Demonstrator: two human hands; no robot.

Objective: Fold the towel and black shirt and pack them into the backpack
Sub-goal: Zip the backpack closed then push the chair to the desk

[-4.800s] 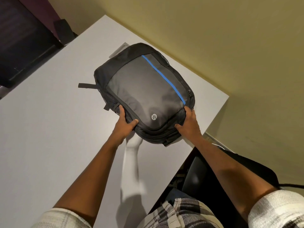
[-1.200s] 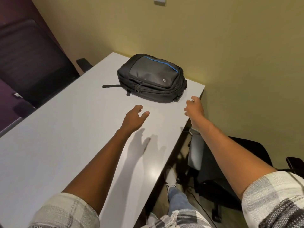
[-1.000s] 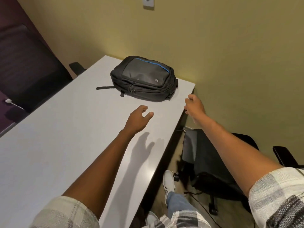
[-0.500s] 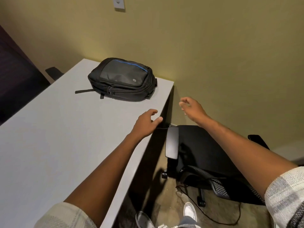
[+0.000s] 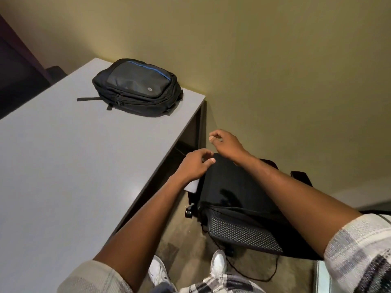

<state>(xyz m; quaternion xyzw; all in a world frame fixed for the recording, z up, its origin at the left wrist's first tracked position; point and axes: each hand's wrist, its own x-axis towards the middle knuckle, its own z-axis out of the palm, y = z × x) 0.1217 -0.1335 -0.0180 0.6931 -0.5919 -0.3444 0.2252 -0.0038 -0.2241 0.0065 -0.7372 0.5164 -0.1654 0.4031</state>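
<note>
I'm in an office: a long grey bench (image 5: 63, 166) stands against a plain painted wall (image 5: 275, 70), and a black wheeled mesh chair (image 5: 243, 231) sits beside it on carpet (image 5: 186, 248).

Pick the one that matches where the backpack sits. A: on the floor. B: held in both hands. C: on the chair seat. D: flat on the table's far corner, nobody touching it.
D: the backpack lies flat on the table, both hands away from it.
</note>
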